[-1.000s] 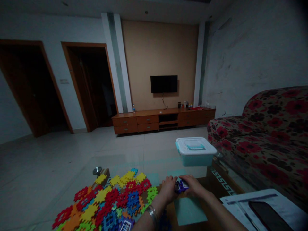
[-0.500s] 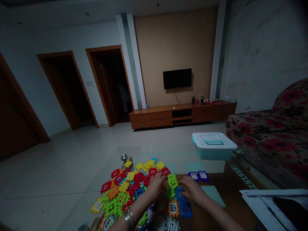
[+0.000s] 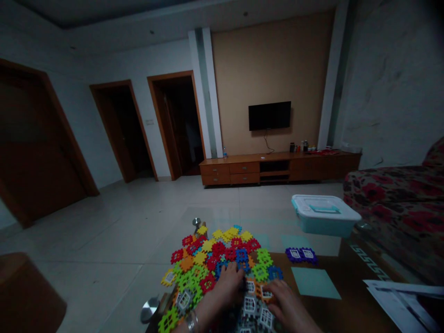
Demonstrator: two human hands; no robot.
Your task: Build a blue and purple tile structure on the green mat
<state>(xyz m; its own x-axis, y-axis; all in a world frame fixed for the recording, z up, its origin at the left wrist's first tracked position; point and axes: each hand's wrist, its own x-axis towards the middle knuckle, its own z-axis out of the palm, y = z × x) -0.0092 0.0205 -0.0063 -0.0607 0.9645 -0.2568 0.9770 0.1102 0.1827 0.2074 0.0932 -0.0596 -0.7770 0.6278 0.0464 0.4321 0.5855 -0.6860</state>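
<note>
Interlocking plastic tiles lie in a many-coloured pile on the glass table. My left hand bends its fingers down into the pile, below a blue tile; its fingertips and anything in them are hidden. At the pile's right side, my right hand has its fingers closed at the edge of an orange tile with a white window. Grey window tiles lie between the hands. Just beyond them are joined green tiles and another blue tile.
Two purple tiles lie joined to the right of the pile. Behind them stands a lidded teal box. Papers occupy the right corner, and a brown stool-like object stands at lower left.
Both hands have moved nearer to me: the left from beside the green tiles, the right from the blue tiles to the orange one. A blue tile now shows on the pile. The view has swung left.
</note>
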